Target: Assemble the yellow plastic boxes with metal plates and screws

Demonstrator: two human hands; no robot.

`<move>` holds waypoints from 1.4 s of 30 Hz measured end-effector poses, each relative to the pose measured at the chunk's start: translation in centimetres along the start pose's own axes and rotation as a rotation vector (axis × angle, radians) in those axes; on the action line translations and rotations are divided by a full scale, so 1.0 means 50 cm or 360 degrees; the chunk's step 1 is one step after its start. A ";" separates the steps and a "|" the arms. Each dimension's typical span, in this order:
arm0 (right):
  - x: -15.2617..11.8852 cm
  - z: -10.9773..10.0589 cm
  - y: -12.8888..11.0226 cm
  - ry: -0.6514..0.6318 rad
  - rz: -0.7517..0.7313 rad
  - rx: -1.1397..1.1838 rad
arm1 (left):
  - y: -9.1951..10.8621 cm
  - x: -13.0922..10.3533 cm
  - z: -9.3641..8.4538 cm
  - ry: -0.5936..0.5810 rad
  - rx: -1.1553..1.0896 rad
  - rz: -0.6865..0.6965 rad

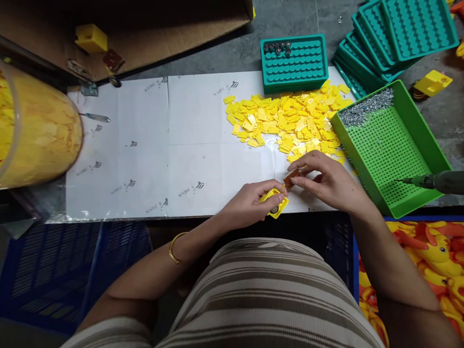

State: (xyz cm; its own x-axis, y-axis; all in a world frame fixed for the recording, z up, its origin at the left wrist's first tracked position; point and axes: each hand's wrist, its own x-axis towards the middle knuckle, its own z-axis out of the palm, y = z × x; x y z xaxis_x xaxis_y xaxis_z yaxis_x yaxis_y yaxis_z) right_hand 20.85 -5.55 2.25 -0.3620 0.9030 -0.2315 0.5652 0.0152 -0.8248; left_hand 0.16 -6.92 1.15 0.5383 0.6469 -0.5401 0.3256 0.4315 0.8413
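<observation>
Near the front edge of the white-covered table, my left hand (252, 203) is closed around a small yellow housing (278, 208), its open side up, with a round metal part inside. My right hand (324, 180) pinches a small brown board (291, 179) between thumb and fingers, just above and right of the housing. The two hands nearly touch. A loose pile of flat yellow pieces (290, 118) spreads behind my right hand.
A green basket (427, 140) with screws stands right, a screwdriver (431, 181) over it. Behind the pile is a teal tray (293, 87) with round parts; stacked teal trays (424, 29) lie back right. A yellow-filled tub (47, 125) is left, a cardboard box (174, 43) behind.
</observation>
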 end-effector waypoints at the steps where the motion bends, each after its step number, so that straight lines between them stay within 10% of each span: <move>1: -0.002 -0.001 -0.003 0.0033 -0.0005 -0.0145 | -0.002 0.001 0.000 0.0042 -0.0003 0.0008; 14: -0.038 0.062 -0.035 0.0639 -0.0110 0.0235 | -0.014 0.015 -0.005 0.0089 -0.0888 -0.0185; 21: -0.067 0.069 -0.042 0.0128 -0.0666 -0.0298 | -0.005 0.005 -0.007 0.0248 -0.1122 -0.0181; 42: -0.065 0.061 -0.060 -0.0094 -0.0849 -0.0475 | 0.006 -0.007 0.000 0.0150 -0.1049 -0.0136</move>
State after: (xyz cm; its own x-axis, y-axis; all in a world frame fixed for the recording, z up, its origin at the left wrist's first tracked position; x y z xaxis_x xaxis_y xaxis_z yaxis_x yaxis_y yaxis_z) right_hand 18.07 -9.83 3.92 -0.6878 0.7126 0.1381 0.4750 0.5857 -0.6568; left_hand 0.07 -7.02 1.59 0.4519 0.6327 -0.6288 -0.1947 0.7579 0.6226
